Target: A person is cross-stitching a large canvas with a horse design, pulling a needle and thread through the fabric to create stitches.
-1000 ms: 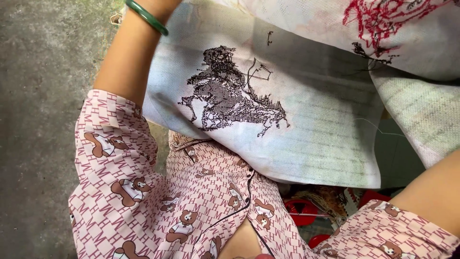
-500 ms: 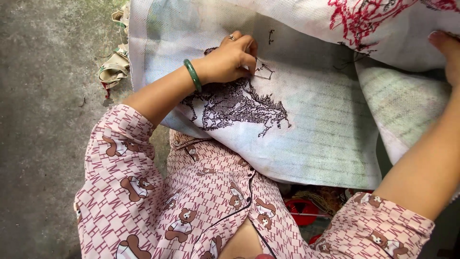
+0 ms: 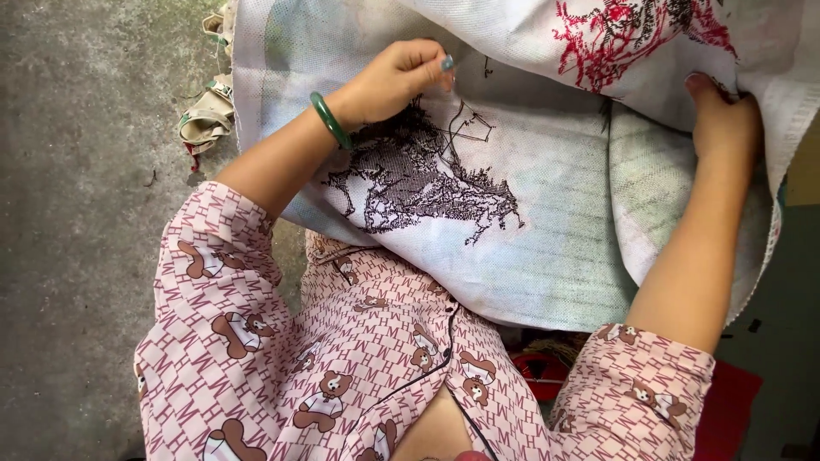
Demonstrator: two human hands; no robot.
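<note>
A white cross-stitch cloth [image 3: 547, 248] lies across my lap, with a black stitched figure [image 3: 418, 179] in the middle and a red stitched motif [image 3: 615, 34] at the top. My left hand [image 3: 397, 81], a green bangle [image 3: 329, 119] on its wrist, rests on the cloth just above the black figure. Thumb and forefinger pinch together as on a needle, which is too thin to make out. My right hand [image 3: 722, 119] grips a folded-over edge of the cloth at the right, fingers tucked under the fold.
Rough grey concrete floor [image 3: 77, 256] fills the left side. A crumpled pale scrap with green and red trim [image 3: 205, 119] lies by the cloth's left edge. Red items [image 3: 538, 371] show beneath the cloth near my lap.
My left hand has come down from above the frame onto the cloth at the black figure. My right hand has risen and taken hold of the folded edge.
</note>
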